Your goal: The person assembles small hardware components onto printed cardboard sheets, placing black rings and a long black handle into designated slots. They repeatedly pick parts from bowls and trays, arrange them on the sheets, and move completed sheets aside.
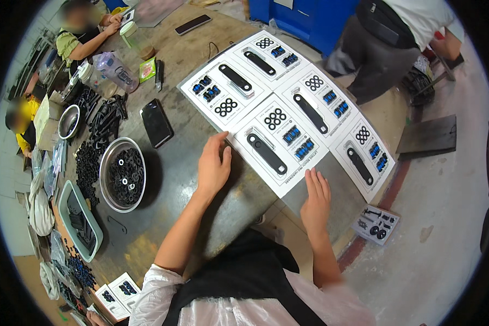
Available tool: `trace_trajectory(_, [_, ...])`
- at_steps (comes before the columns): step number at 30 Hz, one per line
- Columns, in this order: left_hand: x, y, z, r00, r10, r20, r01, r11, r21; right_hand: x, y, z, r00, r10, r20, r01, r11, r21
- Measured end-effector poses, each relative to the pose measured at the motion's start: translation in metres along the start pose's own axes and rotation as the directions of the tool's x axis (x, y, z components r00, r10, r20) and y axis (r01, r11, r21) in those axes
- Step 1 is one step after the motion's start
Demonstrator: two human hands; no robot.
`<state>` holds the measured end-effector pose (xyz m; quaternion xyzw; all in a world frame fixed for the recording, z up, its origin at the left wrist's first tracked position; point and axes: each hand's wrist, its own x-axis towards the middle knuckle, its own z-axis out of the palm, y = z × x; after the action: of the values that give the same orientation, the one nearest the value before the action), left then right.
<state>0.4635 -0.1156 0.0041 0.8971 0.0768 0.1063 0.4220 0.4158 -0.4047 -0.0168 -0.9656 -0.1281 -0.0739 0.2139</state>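
Note:
A large white sheet of several joined blister cards (pixel 288 103) lies across the grey table (pixel 201 54), each card holding a black bar, black rings and blue parts. My left hand (pixel 213 165) rests flat at the sheet's near left edge, fingers apart and touching it. My right hand (pixel 316 198) lies flat by the sheet's near corner, fingers together and extended. Neither hand holds anything.
A metal bowl of black rings (pixel 124 174) and a black phone (pixel 156 123) sit to the left. A grey tray (pixel 81 220), loose black parts (pixel 100 122) and a smaller bowl (pixel 68 120) lie further left. One card (pixel 376 224) lies on the floor. Other people sit far left; another person stands at top right.

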Motion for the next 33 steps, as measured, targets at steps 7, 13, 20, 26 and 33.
trace_trajectory(7, [0.017, -0.021, 0.008, 0.944, 0.326, 0.056, -0.320, 0.855, 0.409, -0.002, 0.004, 0.008, 0.999, -0.004, -0.041, 0.006, 1.000, 0.031])
trace_trajectory(13, [0.016, -0.021, 0.010, 0.938, 0.337, 0.083, -0.328, 0.782, 0.530, 0.000, -0.001, 0.001, 1.000, -0.002, -0.031, 0.003, 1.000, 0.030])
trace_trajectory(20, [0.012, -0.023, 0.010, 0.947, 0.311, 0.077, -0.301, 0.780, 0.548, -0.001, -0.004, -0.001, 0.997, -0.031, -0.077, 0.033, 0.999, 0.024])
trace_trajectory(26, [0.007, -0.025, 0.013, 0.941, 0.329, 0.081, -0.318, 0.771, 0.551, -0.001, -0.004, -0.003, 0.996, -0.027, -0.083, 0.030, 0.999, 0.031])
trace_trajectory(33, [0.004, -0.030, 0.015, 0.936, 0.340, 0.093, -0.328, 0.743, 0.583, 0.000, -0.004, 0.002, 0.998, -0.013, -0.066, 0.015, 1.000, 0.026])
